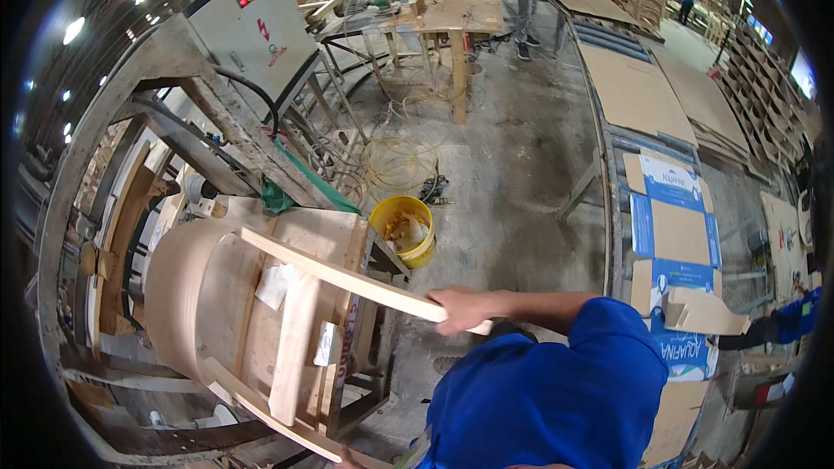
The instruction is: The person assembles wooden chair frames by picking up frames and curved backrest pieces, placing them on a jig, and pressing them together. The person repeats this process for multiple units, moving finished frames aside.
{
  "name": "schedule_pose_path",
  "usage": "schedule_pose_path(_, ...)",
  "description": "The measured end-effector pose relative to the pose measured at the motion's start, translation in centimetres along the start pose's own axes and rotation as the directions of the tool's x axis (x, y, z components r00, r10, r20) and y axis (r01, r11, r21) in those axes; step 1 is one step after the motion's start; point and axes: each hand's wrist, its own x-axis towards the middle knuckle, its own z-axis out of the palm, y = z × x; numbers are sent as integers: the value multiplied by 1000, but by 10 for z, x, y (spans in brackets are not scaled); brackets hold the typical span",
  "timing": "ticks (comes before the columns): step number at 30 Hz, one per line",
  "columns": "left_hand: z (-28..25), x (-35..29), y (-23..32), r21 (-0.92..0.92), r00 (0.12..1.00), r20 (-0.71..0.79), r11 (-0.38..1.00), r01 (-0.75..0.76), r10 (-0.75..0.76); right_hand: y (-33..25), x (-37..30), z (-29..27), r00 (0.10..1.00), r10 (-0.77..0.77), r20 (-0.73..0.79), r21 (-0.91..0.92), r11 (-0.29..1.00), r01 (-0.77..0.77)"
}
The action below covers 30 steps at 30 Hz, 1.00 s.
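A pale, U-shaped wooden chair frame (174, 295) lies at the left, its broad curved back away from me and its two long arms pointing toward me. My right hand (465, 308) is closed around the end of the far arm. At the bottom edge, my left hand (349, 460) is on the end of the near arm, mostly cut off by the picture's rim. Beneath the frame is a wooden worktop (228, 295). Between the two arms lie a light wooden board (295, 352), a white sheet (274, 285) and a small white label-like piece (327, 344).
A metal machine frame (187, 61) and an electrical cabinet (252, 35) stand behind the worktop. A yellow bucket (420, 254) is on the floor beyond it. Flattened cardboard (682, 230) and a curved wooden piece (704, 311) lie along the right-hand conveyor. Another person (527, 0) stands far off.
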Motion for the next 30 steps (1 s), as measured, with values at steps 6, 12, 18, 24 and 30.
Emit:
schedule_pose_path(6, 53, -101, -14, 101, 997, -23, 992, 80, -78, 77, -72, -45, 982, 128, 139, -45, 991, -123)
schedule_pose_path(12, 96, -192, -12, 165, 983, -81, 970, 176, -164, 193, -127, -62, 999, 53, -3, -12, 999, -53)
schedule_pose_path(18, 123, -249, 3, 215, 980, -111, 959, 184, -163, 254, -159, -84, 918, 392, -65, 243, 898, -366)
schedule_pose_path(24, 168, -238, 32, 71, 997, -6, 995, -76, 77, 287, -226, -102, 827, 504, -248, 366, 839, -402)
schedule_pose_path(30, 242, -185, 132, -50, 937, 224, 963, -264, 268, 317, -279, -92, 601, 710, -367, 516, 693, -504)
